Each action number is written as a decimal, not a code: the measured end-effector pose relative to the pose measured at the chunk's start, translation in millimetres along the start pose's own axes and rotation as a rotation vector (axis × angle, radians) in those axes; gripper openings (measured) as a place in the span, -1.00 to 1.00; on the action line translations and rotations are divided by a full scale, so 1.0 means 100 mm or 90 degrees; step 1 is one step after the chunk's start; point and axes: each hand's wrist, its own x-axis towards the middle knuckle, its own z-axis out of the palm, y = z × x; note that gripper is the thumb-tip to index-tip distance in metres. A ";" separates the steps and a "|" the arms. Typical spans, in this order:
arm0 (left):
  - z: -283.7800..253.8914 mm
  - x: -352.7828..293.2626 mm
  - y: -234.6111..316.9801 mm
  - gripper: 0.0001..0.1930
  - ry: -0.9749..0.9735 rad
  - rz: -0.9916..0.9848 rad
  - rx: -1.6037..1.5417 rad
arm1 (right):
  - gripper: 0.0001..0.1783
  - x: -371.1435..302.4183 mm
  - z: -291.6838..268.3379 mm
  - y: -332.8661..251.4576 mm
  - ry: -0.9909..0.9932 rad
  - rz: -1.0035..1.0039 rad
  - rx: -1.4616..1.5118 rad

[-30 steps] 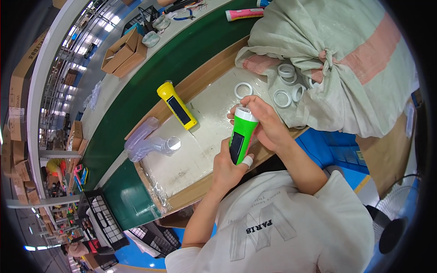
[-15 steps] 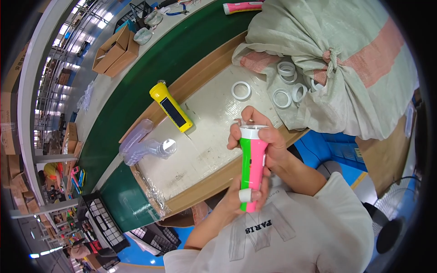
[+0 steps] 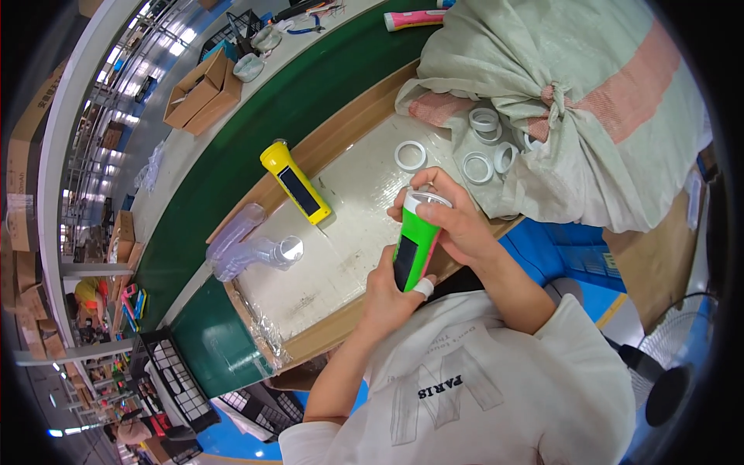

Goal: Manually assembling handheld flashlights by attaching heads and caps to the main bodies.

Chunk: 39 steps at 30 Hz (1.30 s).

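Note:
A green and pink flashlight point(image 3: 419, 231) is held tilted in front of me, its green side and a dark panel facing up. Round its lower body wraps my left hand point(image 3: 387, 301), closed, with a white band on the thumb. My right hand point(image 3: 459, 225) grips the head end, fingers closed on the white ring point(image 3: 417, 198) that surrounds the clear lens. Beyond my hands, a loose white ring point(image 3: 411, 156) lies on the tray. A yellow flashlight point(image 3: 296, 186) with a dark panel rests at the tray's far edge.
A large tied woven sack point(image 3: 496, 58) covers the tray's right end, with several white rings point(image 3: 477, 167) beside it. Clear plastic tubes point(image 3: 260, 256) lie at the left of the cardboard-edged tray point(image 3: 318, 271). Beyond the green belt point(image 3: 232, 132) stands an open cardboard box point(image 3: 203, 91).
The flashlight has turned from its pink-green side to show the green side and dark panel. My left hand has moved up and left along the body; the right stays at the head.

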 end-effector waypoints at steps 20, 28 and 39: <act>-1.31 0.46 -0.72 -0.65 0.365 0.110 0.652 | -0.71 0.78 -0.45 0.03 0.001 -0.177 -1.321; -1.51 0.44 -1.06 -0.75 0.357 0.097 0.471 | -0.69 0.67 -0.10 0.10 -0.072 -0.081 -0.787; -1.08 0.48 -0.13 -0.86 0.179 0.090 -0.324 | -0.48 0.47 0.27 0.54 -0.040 0.309 0.176</act>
